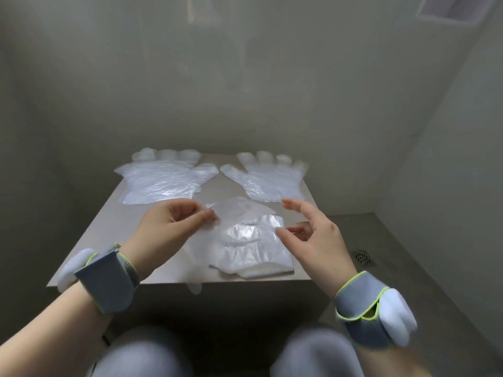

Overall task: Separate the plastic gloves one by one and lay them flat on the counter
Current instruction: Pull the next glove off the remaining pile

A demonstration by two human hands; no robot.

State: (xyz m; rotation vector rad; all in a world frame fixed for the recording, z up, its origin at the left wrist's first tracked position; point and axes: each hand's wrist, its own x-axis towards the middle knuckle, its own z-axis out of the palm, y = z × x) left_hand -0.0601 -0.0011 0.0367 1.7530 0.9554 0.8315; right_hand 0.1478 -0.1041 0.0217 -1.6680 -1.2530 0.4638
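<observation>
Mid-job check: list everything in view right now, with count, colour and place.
left flat glove: one spread, clear, counter's back left; thumbs show on both sides, so possibly layered
right flat glove: one, clear, back right
glove pile: one crumpled stack, clear-white, front centre
lifted glove: one, clear, just above the pile
counter: one, beige-grey, centre
floor drain: one, dark, floor at right
wrist straps: two, grey with lime edging, one per wrist
left hand: pinches the lifted glove
right hand: fingers relaxed, at the pile's right edge
</observation>
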